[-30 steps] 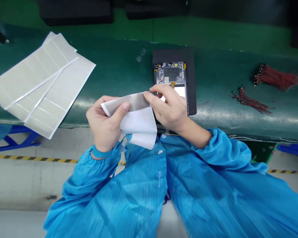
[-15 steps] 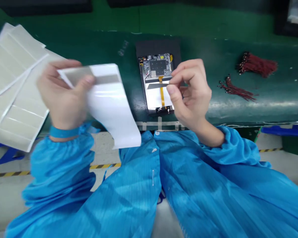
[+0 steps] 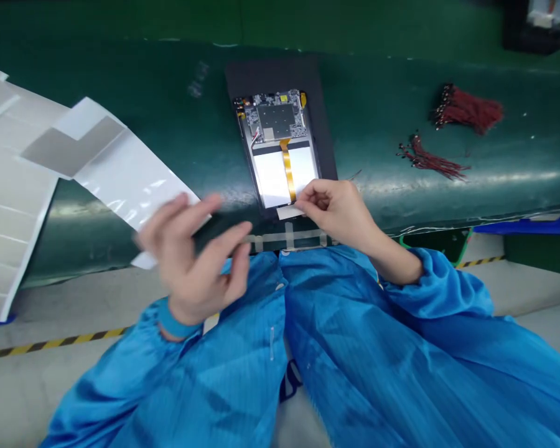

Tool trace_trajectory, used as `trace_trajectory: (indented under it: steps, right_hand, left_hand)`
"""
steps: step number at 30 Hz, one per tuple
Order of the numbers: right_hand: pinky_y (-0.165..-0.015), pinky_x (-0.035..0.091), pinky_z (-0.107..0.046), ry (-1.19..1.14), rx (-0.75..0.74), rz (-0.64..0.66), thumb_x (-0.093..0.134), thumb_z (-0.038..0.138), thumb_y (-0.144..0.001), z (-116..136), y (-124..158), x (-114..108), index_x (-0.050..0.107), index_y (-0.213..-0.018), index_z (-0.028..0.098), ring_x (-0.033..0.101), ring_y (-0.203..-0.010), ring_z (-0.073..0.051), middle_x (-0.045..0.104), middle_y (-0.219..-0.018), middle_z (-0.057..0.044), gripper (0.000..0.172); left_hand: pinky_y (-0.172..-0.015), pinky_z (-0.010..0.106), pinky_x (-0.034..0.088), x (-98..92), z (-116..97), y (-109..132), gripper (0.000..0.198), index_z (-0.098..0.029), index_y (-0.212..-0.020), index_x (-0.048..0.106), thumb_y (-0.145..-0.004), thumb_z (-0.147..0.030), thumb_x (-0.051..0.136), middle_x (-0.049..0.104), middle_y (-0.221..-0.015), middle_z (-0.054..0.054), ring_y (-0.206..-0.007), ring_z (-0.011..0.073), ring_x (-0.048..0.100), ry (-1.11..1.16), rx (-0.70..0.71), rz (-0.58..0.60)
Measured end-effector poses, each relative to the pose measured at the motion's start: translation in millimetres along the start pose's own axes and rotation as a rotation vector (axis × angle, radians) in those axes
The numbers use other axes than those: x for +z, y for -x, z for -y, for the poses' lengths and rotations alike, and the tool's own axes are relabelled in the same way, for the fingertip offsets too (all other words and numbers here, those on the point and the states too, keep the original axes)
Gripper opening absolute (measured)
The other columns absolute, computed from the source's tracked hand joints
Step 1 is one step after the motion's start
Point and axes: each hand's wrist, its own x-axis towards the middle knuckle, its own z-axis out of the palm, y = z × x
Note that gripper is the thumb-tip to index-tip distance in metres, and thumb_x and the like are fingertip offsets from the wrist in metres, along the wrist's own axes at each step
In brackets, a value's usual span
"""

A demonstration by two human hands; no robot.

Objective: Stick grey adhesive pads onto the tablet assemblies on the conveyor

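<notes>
Pinched in my right hand (image 3: 338, 205) is a small pale adhesive strip (image 3: 289, 212), over the near edge of an opened tablet (image 3: 274, 118). The tablet lies on a dark pad (image 3: 326, 137), its circuit board on the far half, with a white battery area and an orange ribbon cable (image 3: 287, 168) on the near half. My left hand (image 3: 198, 255), blurred by motion, has its fingers spread and seems to hold nothing. Beyond its fingertips a white backing sheet (image 3: 135, 177) with grey strips lies on the table, its near end partly hidden by the hand.
More sheets of pale adhesive strips (image 3: 14, 180) lie at the left. Two bundles of dark red wires, a larger one (image 3: 471, 109) and a smaller one (image 3: 434, 158), lie at the right. A black tray with a device (image 3: 536, 28) stands at the far right.
My left hand has let go of the backing sheet, which now lies at the left, and has moved toward the middle. My right hand has brought the strip down to the tablet's near edge.
</notes>
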Motion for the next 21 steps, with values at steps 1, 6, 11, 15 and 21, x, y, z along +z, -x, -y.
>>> trace_trajectory:
  steps: [1,6,11,15,21]
  right_hand:
    - [-0.064,0.040,-0.026,-0.002,0.002,0.000,0.069,0.025,-0.089,-1,-1,2,0.067,-0.077,0.016,0.053,-0.060,-0.009,0.064,-0.065,0.003,0.015]
    - [-0.067,0.042,-0.027,-0.009,0.020,-0.007,0.067,0.024,-0.089,-2,-5,6,0.067,-0.077,0.017,0.057,-0.063,-0.011,0.068,-0.068,0.001,0.014]
    - [-0.067,0.042,-0.028,0.006,0.054,-0.004,0.067,0.023,-0.088,0,-5,6,0.067,-0.076,0.017,0.058,-0.064,-0.012,0.069,-0.070,0.000,0.013]
    - [-0.067,0.043,-0.028,0.015,0.057,0.010,0.066,0.023,-0.087,1,-6,6,0.067,-0.076,0.017,0.056,-0.064,-0.011,0.068,-0.069,0.000,0.013]
    - [-0.066,0.042,-0.028,0.022,0.064,0.020,0.066,0.022,-0.087,4,-7,4,0.067,-0.076,0.017,0.055,-0.062,-0.010,0.066,-0.068,0.001,0.012]
  left_hand:
    - [-0.121,0.065,0.035,13.9,-5,1,0.031,-0.025,-0.117,0.074,-0.086,-0.023,0.078,0.056,-0.151,0.007,-0.148,0.0387,0.041,-0.031,0.079,-0.012]
    - [-0.116,0.059,0.045,45.6,1,-1,0.035,-0.024,-0.121,0.072,-0.088,-0.016,0.072,0.055,-0.151,0.011,-0.145,0.0374,0.044,-0.098,0.188,-0.028]
    - [-0.117,0.062,0.044,49.7,9,-5,0.036,-0.026,-0.124,0.072,-0.088,-0.019,0.070,0.054,-0.152,0.011,-0.145,0.0376,0.044,-0.093,0.186,-0.019]
    - [-0.119,0.062,0.042,57.0,9,-9,0.039,-0.028,-0.127,0.072,-0.089,-0.019,0.069,0.051,-0.156,0.010,-0.147,0.0376,0.042,-0.086,0.206,-0.001]
    - [-0.119,0.060,0.042,64.5,9,-11,0.040,-0.025,-0.128,0.072,-0.088,-0.018,0.070,0.050,-0.156,0.012,-0.147,0.0379,0.041,-0.086,0.242,0.015]
